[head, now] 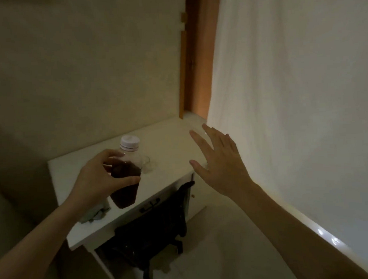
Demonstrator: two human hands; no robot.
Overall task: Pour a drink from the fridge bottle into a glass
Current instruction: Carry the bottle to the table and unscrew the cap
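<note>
My left hand [100, 176] grips a clear plastic bottle [128, 177] with dark brown drink and a white screw cap, held above the front of a white desk [170, 144]. Just right of the bottle, a small clear glass [147, 163] stands on the desk; it is faint in the dim light. My right hand [218, 161] hovers open, fingers spread, over the desk's right edge and holds nothing.
A crumpled pale cloth [95, 214] lies on the desk's front left. A black chair [153, 227] is tucked under the desk. A white curtain [292, 92] hangs on the right, a wooden door frame [196, 54] behind the desk.
</note>
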